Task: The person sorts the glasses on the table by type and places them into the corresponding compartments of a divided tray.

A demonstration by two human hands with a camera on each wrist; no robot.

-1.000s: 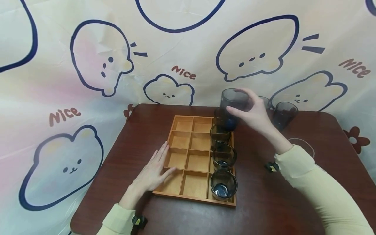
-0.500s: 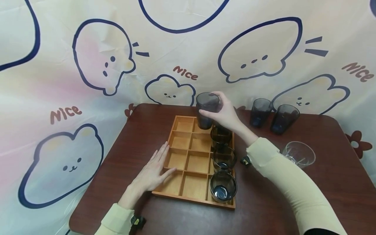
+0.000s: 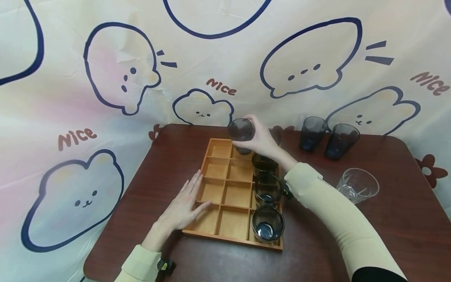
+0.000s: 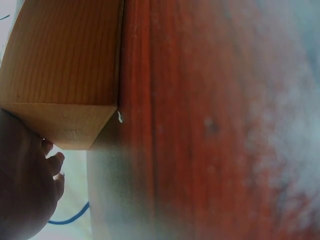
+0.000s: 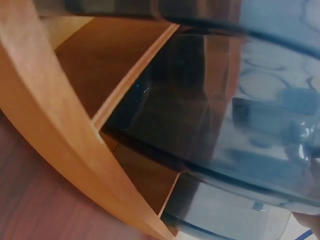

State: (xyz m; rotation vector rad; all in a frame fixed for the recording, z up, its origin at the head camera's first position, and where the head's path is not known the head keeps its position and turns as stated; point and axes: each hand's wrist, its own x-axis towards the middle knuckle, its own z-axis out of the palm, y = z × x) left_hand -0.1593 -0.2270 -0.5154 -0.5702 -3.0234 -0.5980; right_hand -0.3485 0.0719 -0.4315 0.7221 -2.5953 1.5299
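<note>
A wooden divided tray (image 3: pixel 232 241) lies on the table. My right hand (image 3: pixel 261 140) grips a smoky dark glass (image 3: pixel 241 131) near its top, with its base at the back middle compartment; whether it touches the bottom I cannot tell. Along the tray's right column stand several dark glasses, the nearest glass (image 3: pixel 267 231) in the front compartment; the farthest is partly behind my right hand. In the right wrist view, a dark glass (image 5: pixel 185 100) fills much of the picture above the tray's rim (image 5: pixel 65 115). My left hand (image 3: pixel 181 205) rests with straight fingers against the tray's left side.
On the table's back right stand two more dark glasses, one glass (image 3: pixel 311 135) beside the other glass (image 3: pixel 340 144). Nearer, a clear glass (image 3: pixel 357 187) stands beyond my right sleeve (image 3: pixel 327 203). A printed cloth (image 3: pixel 116 188) hangs behind the brown table (image 3: pixel 148 164).
My right hand has carried the dark glass leftward from above the right column, then lowered it at the back middle compartment. My left hand has stayed put.
</note>
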